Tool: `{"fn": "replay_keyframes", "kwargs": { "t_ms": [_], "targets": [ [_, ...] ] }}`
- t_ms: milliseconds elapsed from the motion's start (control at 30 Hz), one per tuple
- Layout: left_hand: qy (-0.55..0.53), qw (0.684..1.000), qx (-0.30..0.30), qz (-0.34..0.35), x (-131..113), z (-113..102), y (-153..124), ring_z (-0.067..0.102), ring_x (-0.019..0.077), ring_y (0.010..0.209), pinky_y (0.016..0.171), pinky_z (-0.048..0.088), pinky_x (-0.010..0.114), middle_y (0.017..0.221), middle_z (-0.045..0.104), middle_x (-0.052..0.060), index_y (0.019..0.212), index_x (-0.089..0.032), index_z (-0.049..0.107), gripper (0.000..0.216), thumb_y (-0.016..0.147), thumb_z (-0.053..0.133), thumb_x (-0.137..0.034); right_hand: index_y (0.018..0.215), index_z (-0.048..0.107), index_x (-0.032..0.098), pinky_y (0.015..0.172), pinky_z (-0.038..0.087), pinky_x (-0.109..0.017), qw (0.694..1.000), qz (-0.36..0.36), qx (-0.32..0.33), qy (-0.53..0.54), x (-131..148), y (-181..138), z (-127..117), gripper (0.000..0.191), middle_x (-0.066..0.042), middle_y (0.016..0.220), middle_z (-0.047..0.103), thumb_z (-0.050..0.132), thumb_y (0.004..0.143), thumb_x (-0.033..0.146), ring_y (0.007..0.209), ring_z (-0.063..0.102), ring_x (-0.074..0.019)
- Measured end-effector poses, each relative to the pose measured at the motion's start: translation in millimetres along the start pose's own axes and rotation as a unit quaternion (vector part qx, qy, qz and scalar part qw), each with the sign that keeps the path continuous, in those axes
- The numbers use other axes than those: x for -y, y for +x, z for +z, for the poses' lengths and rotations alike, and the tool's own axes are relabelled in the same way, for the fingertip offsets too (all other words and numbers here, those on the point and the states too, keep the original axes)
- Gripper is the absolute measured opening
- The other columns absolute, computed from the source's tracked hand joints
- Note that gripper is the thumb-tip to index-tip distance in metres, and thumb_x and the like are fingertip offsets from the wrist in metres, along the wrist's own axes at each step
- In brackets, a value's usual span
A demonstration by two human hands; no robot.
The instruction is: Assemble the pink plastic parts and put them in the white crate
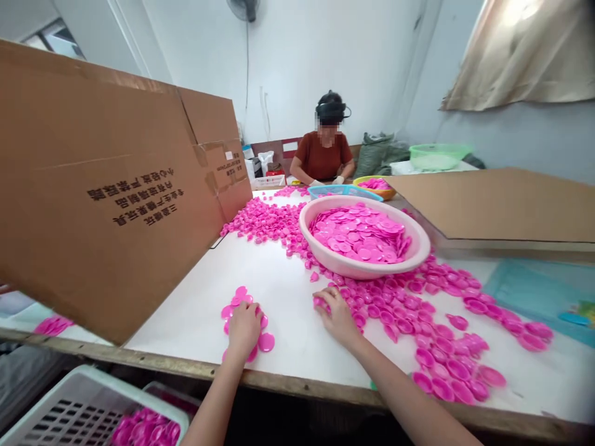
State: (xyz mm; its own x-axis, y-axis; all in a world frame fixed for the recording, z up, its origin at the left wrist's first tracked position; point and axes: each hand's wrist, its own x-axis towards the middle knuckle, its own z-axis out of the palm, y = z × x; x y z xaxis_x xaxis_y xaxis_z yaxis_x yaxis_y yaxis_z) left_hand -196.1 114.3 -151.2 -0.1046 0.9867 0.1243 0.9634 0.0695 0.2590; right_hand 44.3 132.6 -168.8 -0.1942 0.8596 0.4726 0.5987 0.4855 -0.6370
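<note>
A small piecework workshop: a long white table (283, 322) is strewn with pink caps (418, 310), a basin (362, 267) brims with pink discs (357, 232), cardboard cartons (106, 186) stand along its sides, a crate (60, 406) sits below, and another worker (325, 155) sorts at the far end.

The white table (288, 291) has a worn wooden front edge. A pink basin (362, 269) full of flat discs sits mid-table, and loose pink caps (437, 359) are strewn around it and to the right. A small cluster of discs (266, 342) lies near the front edge. A cardboard sheet (116, 186) leans on the left side, and a blue basket (344, 191) stands at the far end.
</note>
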Motion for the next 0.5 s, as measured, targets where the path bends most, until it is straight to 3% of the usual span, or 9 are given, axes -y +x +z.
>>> {"fn": "replay_keyframes", "kwargs": {
  "t_ms": [167, 267, 400, 500],
  "targets": [
    [-0.084, 0.996, -0.003, 0.013, 11, 10, 1, 0.047, 0.0208, 0.088, 0.079, 0.035, 0.034, 0.093, 0.05, 0.008, 0.09, -0.017, 0.054, 0.021, 0.077, 0.044, -0.029, 0.078, 0.055, 0.017, 0.069, 0.041, -0.029, 0.991, 0.025, 0.119, 0.059, 13, -3, 12, 0.011, -0.003, 0.077, 0.054, 0.057, 0.069, 0.013, 0.075, 0.052, -0.0172],
    [-0.144, 0.989, -0.037, 0.016, 7, 8, -5, 0.048, 0.0198, 0.085, 0.076, 0.037, 0.033, 0.087, 0.051, 0.005, 0.082, -0.017, 0.053, 0.015, 0.075, 0.046, -0.028, 0.078, 0.056, 0.017, 0.069, 0.041, -0.028, 0.988, 0.03, 0.122, 0.088, 9, 0, 12, 0.01, -0.003, 0.078, 0.055, 0.059, 0.069, 0.018, 0.076, 0.052, -0.017],
    [-0.245, 0.964, -0.088, 0.054, -16, 0, -10, 0.049, 0.0142, 0.066, 0.064, 0.038, 0.027, 0.072, 0.053, 0.001, 0.071, -0.018, 0.051, 0.014, 0.077, 0.046, -0.03, 0.08, 0.059, 0.015, 0.062, 0.041, -0.026, 0.978, 0.078, 0.082, 0.172, 0, 11, 6, 0.017, -0.005, 0.076, 0.057, 0.048, 0.077, 0.027, 0.069, 0.053, -0.0156],
    [-0.32, 0.937, -0.098, 0.1, -44, -6, -9, 0.046, 0.0109, 0.057, 0.057, 0.038, 0.024, 0.068, 0.054, 0.0, 0.07, -0.018, 0.053, 0.016, 0.075, 0.051, -0.033, 0.091, 0.058, 0.013, 0.044, 0.036, -0.022, 0.93, 0.171, 0.143, 0.294, 1, 16, 3, 0.032, -0.004, 0.07, 0.057, 0.04, 0.08, 0.037, 0.05, 0.048, -0.0114]
  ]
}}
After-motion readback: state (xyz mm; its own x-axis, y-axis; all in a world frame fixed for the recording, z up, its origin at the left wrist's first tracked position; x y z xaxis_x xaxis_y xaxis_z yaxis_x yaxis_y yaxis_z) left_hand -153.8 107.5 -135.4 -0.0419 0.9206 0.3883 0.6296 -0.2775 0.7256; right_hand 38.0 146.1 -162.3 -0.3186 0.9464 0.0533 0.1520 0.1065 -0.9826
